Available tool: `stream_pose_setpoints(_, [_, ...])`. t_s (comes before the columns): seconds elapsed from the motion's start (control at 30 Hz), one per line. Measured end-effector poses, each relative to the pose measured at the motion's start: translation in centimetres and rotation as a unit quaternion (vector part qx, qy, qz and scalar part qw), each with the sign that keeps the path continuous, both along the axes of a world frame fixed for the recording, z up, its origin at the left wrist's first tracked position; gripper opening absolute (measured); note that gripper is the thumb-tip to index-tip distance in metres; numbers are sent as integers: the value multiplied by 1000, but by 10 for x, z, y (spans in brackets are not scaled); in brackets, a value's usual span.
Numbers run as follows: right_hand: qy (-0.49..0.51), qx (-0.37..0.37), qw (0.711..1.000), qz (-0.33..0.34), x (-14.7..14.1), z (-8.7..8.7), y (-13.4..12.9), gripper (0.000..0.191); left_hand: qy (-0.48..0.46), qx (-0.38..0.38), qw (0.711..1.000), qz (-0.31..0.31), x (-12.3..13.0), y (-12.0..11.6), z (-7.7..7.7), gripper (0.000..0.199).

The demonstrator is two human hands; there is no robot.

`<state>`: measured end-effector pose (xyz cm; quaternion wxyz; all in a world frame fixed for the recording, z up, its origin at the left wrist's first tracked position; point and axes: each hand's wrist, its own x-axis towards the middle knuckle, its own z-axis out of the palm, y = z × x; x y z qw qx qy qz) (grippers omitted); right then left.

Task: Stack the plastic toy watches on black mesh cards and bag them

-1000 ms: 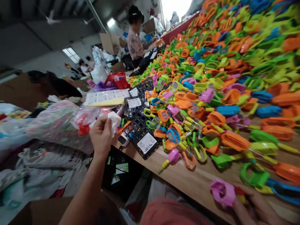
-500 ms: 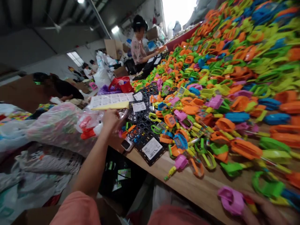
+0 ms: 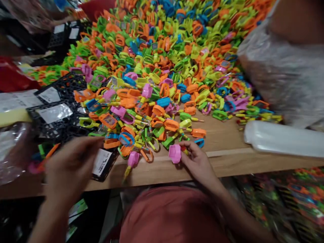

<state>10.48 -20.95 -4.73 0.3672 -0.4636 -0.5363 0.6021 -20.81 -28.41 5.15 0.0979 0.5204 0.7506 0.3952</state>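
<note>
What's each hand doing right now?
Left hand: open, blurred, holding nothing visible.
Right hand: closed on a pink plastic toy piece.

Worn on the head, facing forward and down. Close above a wooden table (image 3: 222, 162) of plastic toys (image 3: 152, 67), left hand (image 3: 71, 165) and right hand (image 3: 197, 165) low in frame.

No legible text, white labels (image 3: 54, 113) on black plastic grid trays (image 3: 59, 135), printed lines too blurred to read, lower label (image 3: 101, 162) likewise unreadable
</note>
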Motion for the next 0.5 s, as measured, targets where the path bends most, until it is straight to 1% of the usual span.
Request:
stream_pose_setpoints(0.03, [-4,4,1000,0,2,2,3,34,-15,1,998,-55,29,4,-5,18])
stream_pose_setpoints(0.07, [-10,9,1000,-2,3,4,6,33,-56,-16,991,-119,57,9,-10,17])
stream_pose_setpoints(0.1, [-19,18,1000,-3,4,5,8,32,-113,-49,980,-158,81,14,-16,15])
stream_pose_setpoints(0.13, [-33,35,999,-5,5,6,10,30,-169,-66,968,-175,101,20,-23,16])
stream_pose_setpoints(0.2, [-71,88,993,-11,7,7,10,26,-271,-85,941,-182,132,30,-36,15])
stream_pose_setpoints(0.23, [-94,120,988,-14,7,7,10,24,-302,-86,932,-182,143,34,-42,14])
stream_pose_setpoints(0.3, [-129,172,976,-19,9,5,9,22,-329,-82,923,-181,157,42,-52,9])
stream_pose_setpoints(0.37, [-144,188,971,-28,11,4,9,21,-356,-79,918,-156,165,49,-60,10])
stream_pose_setpoints(0.4, [-147,185,971,-33,12,3,9,20,-383,-85,909,-139,167,52,-64,15])
stream_pose_setpoints(0.43, [-148,180,972,-39,13,2,10,20,-418,-96,894,-126,169,55,-66,21])
stream_pose_setpoints(0.5, [-146,181,972,-44,16,1,11,20,-487,-123,856,-122,171,60,-69,32])
